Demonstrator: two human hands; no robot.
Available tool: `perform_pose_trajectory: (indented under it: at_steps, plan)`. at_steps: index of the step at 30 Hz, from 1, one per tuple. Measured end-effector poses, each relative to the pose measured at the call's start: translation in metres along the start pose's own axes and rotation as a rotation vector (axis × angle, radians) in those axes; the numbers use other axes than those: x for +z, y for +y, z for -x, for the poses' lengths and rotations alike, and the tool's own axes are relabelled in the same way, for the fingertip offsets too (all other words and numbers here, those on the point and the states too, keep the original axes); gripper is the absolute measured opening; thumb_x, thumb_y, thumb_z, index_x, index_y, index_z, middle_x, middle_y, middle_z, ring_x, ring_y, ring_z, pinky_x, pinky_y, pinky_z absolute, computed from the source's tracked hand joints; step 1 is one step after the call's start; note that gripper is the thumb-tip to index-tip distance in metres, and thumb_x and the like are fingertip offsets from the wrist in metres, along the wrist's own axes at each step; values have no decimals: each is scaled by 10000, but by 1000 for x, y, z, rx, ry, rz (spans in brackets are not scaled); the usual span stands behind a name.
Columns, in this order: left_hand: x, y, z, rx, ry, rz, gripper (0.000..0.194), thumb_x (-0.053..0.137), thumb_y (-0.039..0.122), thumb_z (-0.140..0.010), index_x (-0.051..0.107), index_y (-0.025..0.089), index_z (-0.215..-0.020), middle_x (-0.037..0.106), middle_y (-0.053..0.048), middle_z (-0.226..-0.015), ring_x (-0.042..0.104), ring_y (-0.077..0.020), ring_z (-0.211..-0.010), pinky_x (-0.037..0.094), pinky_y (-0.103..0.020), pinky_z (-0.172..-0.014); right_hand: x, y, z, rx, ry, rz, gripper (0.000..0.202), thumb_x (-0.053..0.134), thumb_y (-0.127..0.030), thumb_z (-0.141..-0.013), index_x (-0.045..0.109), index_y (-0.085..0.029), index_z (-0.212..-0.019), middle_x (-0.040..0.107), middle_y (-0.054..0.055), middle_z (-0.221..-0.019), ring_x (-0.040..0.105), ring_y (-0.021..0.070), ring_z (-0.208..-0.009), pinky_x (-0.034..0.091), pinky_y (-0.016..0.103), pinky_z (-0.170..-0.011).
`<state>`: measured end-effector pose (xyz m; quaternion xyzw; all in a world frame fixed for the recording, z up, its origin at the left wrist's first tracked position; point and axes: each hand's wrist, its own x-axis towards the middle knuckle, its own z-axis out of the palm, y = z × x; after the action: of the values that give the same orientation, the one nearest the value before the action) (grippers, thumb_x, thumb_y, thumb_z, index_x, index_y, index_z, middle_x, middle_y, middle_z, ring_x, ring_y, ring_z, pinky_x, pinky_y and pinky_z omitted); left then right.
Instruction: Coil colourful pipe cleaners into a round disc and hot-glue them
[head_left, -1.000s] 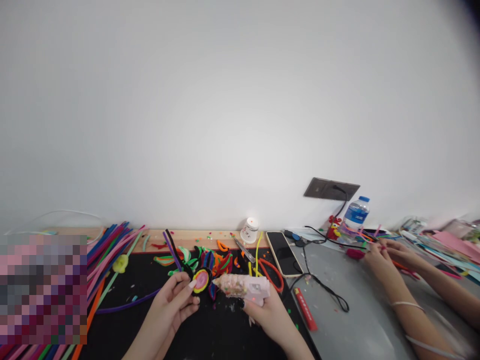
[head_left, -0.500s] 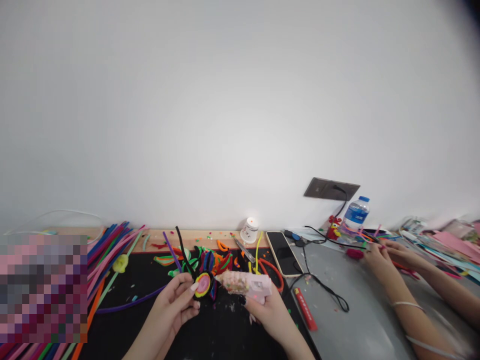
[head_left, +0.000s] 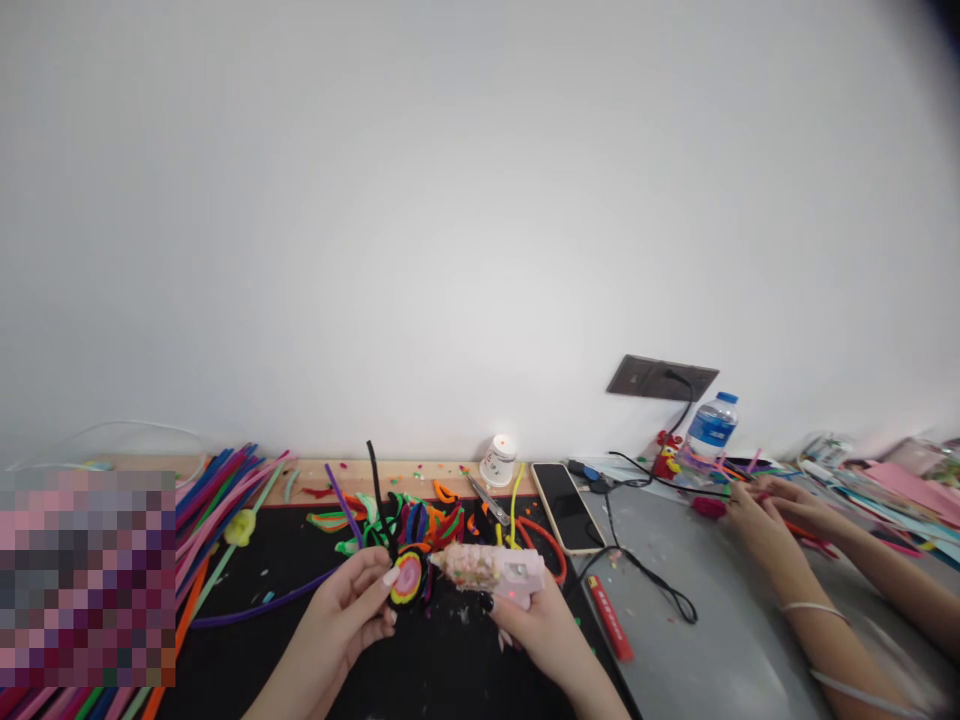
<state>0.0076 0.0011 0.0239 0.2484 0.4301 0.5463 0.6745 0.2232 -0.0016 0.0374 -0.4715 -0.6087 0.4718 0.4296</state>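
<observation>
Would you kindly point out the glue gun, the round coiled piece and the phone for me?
Glue gun (head_left: 491, 567): head view, on the middle of its body.
Round coiled piece (head_left: 407, 578): head view, on its pink centre.
Phone (head_left: 567, 509): head view, on its dark screen.

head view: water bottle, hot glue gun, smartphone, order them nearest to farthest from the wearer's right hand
1. Hot glue gun: held in the right hand.
2. Smartphone: beyond the hand, slightly right.
3. Water bottle: farther right, by the wall.

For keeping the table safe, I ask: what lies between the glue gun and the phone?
In the head view, orange scissor handles show between the glue gun and the phone.
</observation>
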Motion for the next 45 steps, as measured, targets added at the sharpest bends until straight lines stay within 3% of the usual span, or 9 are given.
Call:
perform_pose_trajectory:
  at_steps: [10,22,30,38,45]
  plan:
    - [-3,-3,-1,5,-51,-52,349,849,302,-510,658,182,-776,622,49,-611,513,-58,-434,462,-171,-435,0,2,1,28,27,0,369,693,-327,-660,645,-135,-972,612,15,-627,574,173,-604,490,269,-554]
    - [-5,-6,-1,7,-143,-77,274,810,302,-594,653,190,-789,602,52,-616,487,-53,-447,424,-155,-436,-1,3,0,59,-2,-25,412,699,-372,-654,636,-138,-988,541,-31,-505,535,150,-509,466,248,-505]
    - [0,-4,3,9,-185,-88,267,810,311,-590,628,177,-733,575,51,-558,464,-59,-437,396,-160,-421,-1,6,1,150,-81,-131,415,665,-340,-685,565,-123,-1025,411,-110,-416,327,57,-345,301,175,-375]
    - [0,-7,5,50,-245,-94,268,800,340,-593,609,174,-678,573,37,-517,474,-73,-430,338,-158,-401,-2,-2,3,206,-154,-141,323,661,-438,-660,540,-152,-749,428,-96,-426,312,36,-345,238,169,-363]
    - [-4,-8,1,69,-339,-147,297,766,383,-631,565,167,-661,574,41,-509,443,-70,-424,308,-168,-405,-4,5,2,215,-176,-183,326,688,-426,-639,521,-153,-703,421,-103,-409,325,32,-330,267,163,-348]
